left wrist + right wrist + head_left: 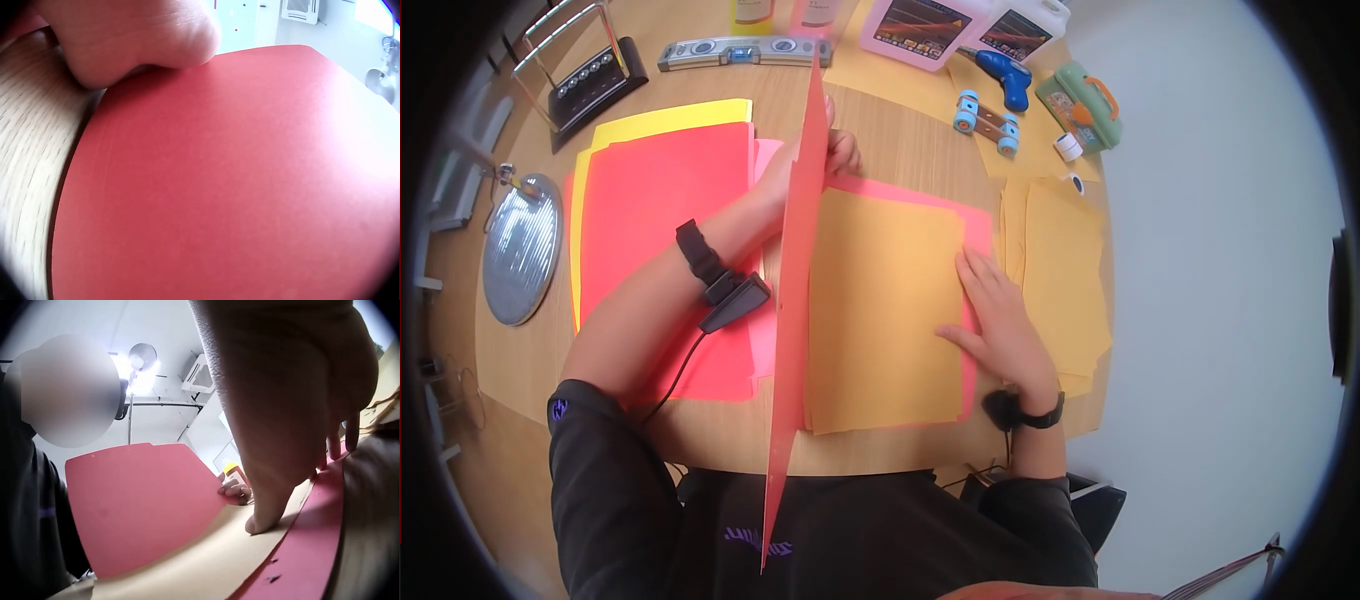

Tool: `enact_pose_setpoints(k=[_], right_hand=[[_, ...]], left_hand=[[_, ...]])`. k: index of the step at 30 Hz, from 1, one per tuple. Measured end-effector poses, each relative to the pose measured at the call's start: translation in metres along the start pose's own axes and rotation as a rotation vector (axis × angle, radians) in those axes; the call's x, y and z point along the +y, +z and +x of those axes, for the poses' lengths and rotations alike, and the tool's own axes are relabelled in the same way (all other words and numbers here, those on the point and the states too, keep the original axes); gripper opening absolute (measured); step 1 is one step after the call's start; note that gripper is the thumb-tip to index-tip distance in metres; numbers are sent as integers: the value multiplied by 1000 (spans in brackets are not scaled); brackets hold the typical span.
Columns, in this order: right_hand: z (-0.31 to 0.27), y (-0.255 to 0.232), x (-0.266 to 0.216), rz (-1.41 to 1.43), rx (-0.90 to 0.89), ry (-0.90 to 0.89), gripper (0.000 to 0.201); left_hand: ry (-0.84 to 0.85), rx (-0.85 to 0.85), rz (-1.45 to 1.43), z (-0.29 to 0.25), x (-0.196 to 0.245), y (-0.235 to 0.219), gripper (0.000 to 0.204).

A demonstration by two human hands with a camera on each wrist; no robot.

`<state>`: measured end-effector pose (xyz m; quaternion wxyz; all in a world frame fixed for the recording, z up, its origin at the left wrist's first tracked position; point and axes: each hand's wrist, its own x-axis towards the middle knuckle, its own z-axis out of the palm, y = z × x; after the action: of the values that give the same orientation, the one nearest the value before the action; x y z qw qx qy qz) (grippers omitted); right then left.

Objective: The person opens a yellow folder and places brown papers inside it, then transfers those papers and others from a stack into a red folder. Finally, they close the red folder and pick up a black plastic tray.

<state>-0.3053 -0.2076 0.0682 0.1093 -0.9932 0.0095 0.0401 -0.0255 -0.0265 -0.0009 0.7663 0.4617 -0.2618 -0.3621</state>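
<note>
A red sheet or folder leaf (798, 260) stands nearly upright, edge-on in the head view, and shows its broad face in the right wrist view (144, 506). My left hand (840, 150) grips its far edge; the heel of that hand (144, 37) lies against the red surface (219, 175). To the right, tan sheets (887, 310) lie flat on a pinkish-red layer (972, 225). My right hand (1005, 330) rests on the tan sheets' right edge with fingers extended, the thumb (265, 515) on the tan surface.
Red sheets (665, 220) over yellow ones (720, 112) lie left. More tan sheets (1060, 280) lie right. Along the back are a level (745, 52), a metal-ball cradle (590, 85), jugs (925, 28), a blue tool (1005, 78), a toy (988, 124) and a green case (1080, 105).
</note>
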Motion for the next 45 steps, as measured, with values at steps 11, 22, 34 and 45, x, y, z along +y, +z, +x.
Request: enact_pose_setpoints(k=[11, 22, 34, 45], right_hand=[[0, 6, 3, 50, 165, -44, 39], [1, 3, 13, 323, 434, 72, 21], [-41, -44, 115, 904, 1010, 420, 23], [-79, -41, 176, 440, 490, 635, 16]], left_hand=[[-99, 34, -106, 1, 1, 2, 78], [-43, -27, -27, 0, 1, -2, 76], [-16, -18, -7, 3, -2, -2, 76], [-145, -41, -201, 5, -4, -5, 76]])
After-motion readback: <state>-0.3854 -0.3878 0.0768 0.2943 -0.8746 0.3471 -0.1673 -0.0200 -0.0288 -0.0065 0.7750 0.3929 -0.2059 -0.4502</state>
